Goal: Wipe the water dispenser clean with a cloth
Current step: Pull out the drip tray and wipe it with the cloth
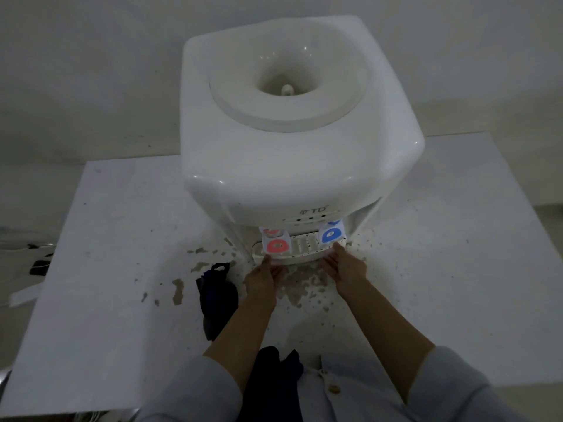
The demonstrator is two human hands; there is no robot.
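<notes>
A white water dispenser stands on a white bench whose paint is chipped in front of it. Both hands reach to the drip tray at its base: the left hand holds the tray's left end below the red tap, the right hand holds its right end below the blue tap, fingers fairly straight along the tray's front edge. A dark blue cloth lies crumpled on the bench just left of the left wrist, untouched by either hand.
</notes>
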